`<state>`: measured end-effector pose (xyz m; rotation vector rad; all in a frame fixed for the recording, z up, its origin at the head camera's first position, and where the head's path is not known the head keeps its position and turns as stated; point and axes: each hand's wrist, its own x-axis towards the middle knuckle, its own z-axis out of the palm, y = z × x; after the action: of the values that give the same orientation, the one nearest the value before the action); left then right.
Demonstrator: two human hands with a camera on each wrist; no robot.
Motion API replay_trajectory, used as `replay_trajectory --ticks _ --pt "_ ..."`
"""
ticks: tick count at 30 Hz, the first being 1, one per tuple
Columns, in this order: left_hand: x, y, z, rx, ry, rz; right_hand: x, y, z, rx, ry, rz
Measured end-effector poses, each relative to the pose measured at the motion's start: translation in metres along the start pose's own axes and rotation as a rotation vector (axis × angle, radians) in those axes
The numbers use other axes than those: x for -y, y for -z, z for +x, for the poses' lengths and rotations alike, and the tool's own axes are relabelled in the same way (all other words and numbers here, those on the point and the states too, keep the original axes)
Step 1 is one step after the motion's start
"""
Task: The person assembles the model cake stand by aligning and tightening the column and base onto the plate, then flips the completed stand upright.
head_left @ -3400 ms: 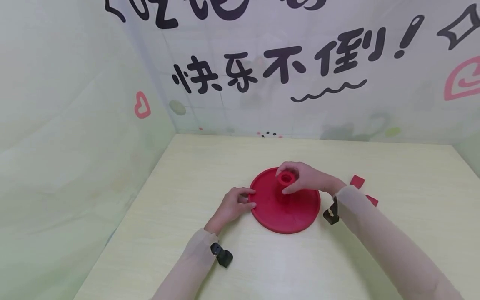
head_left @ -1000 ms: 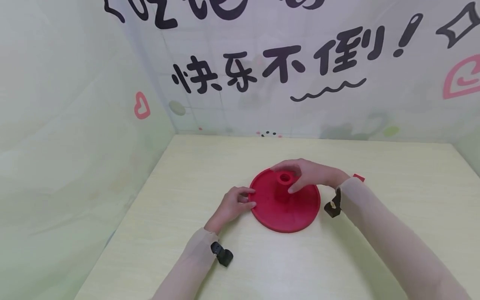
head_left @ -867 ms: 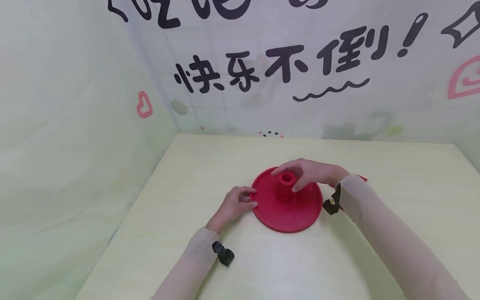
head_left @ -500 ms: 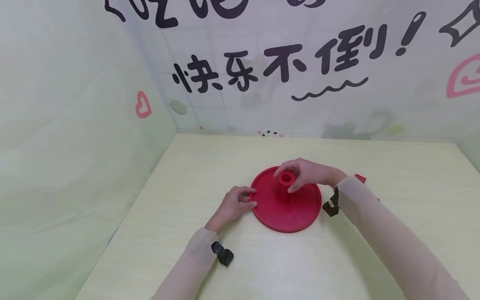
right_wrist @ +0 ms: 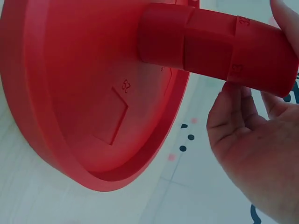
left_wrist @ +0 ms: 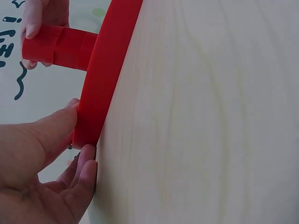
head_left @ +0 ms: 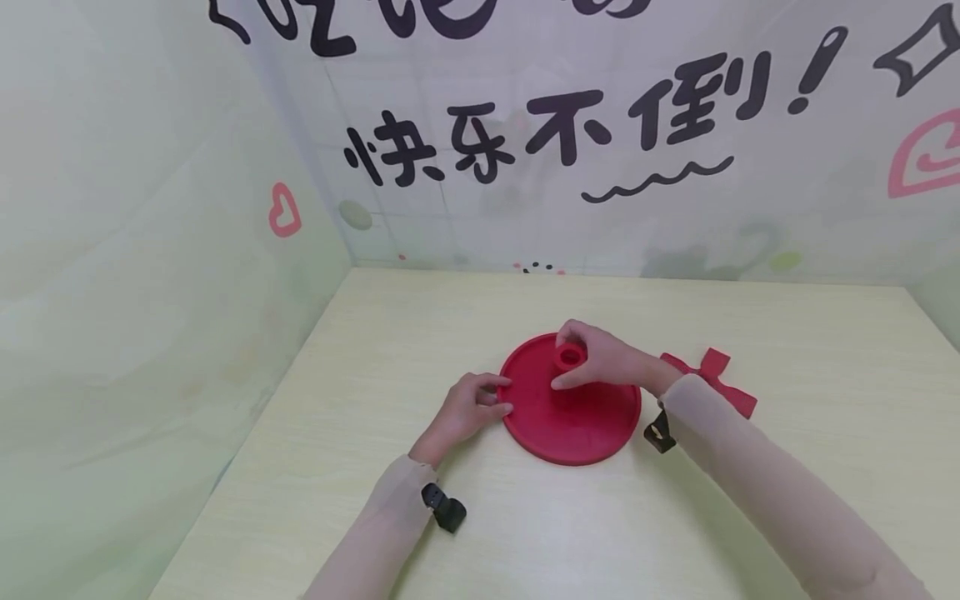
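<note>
A wide red round base [head_left: 577, 433] with a raised rim lies on the table. From its middle rises a red hollow post [head_left: 570, 357], made of stacked sections with small numbers marked on them in the right wrist view. My right hand [head_left: 611, 360] grips the post's upper part, thumb on the near side and fingers curled round the far side. At the base's left edge, my left hand [head_left: 463, 408] holds the rim between thumb and fingers. In the left wrist view, the thumb lies along the upper side of the rim, with fingers low by the tabletop.
A flat red piece [head_left: 714, 364] with several arms lies right of the base, partly covered by my right forearm. The pale wooden tabletop [head_left: 375, 350] ends at a printed cloth backdrop [head_left: 487, 225] behind and at the left.
My right hand has turned clockwise on the post: thumb leftward, fingertips rightward, after loosening about a second ago. The forearm shifted, uncovering more of the flat red piece. My left hand stays put.
</note>
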<state>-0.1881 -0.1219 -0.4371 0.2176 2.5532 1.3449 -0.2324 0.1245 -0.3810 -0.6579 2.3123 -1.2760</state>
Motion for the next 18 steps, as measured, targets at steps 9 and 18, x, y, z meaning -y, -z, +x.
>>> replay_trajectory --ticks 9,18 --pt "0.001 0.001 -0.001 -0.002 -0.014 -0.004 0.004 0.021 -0.001 0.187 0.024 0.044" --pt "0.001 0.001 0.0 0.004 -0.024 -0.013 0.005 0.032 0.005 0.331 0.024 0.118"
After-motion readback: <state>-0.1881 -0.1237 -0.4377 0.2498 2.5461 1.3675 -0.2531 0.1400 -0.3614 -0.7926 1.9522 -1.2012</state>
